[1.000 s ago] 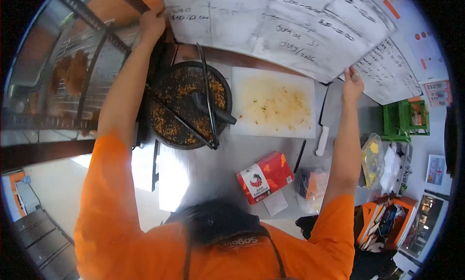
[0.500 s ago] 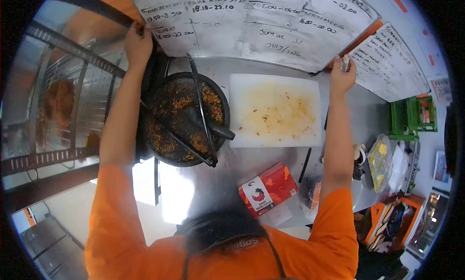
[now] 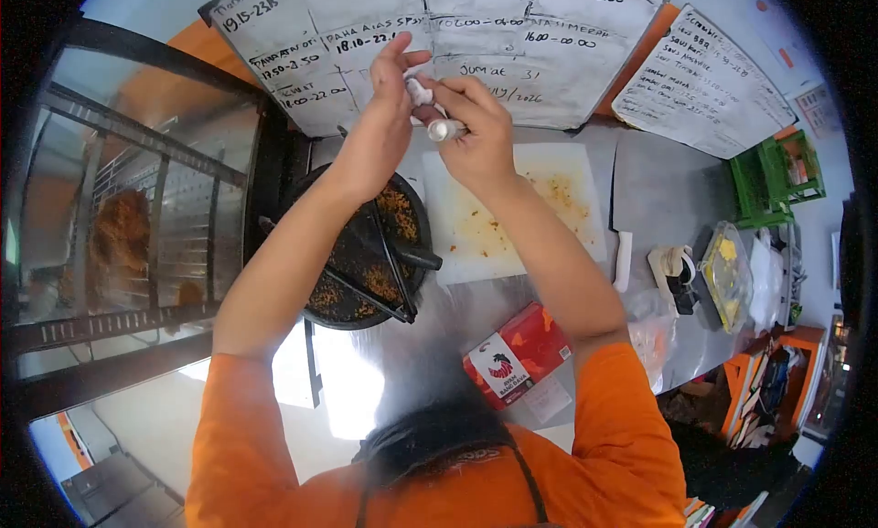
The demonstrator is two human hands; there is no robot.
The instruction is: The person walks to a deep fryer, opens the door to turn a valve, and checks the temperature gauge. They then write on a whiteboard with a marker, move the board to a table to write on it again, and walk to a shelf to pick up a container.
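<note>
Up near 12 o'clock, right hand (image 3: 480, 142) has a white marker (image 3: 444, 130) gripped, end poking out at the fingers' 9 o'clock; white wad (image 3: 418, 91) is against left hand (image 3: 382, 121), can't tell if gripped.

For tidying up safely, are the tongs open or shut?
Open: the tongs lie across the dark bowl, arms spread wide apart.

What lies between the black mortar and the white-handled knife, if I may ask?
The head view shows a stained cutting board between the mortar and knife, partly beneath the right forearm.
</note>
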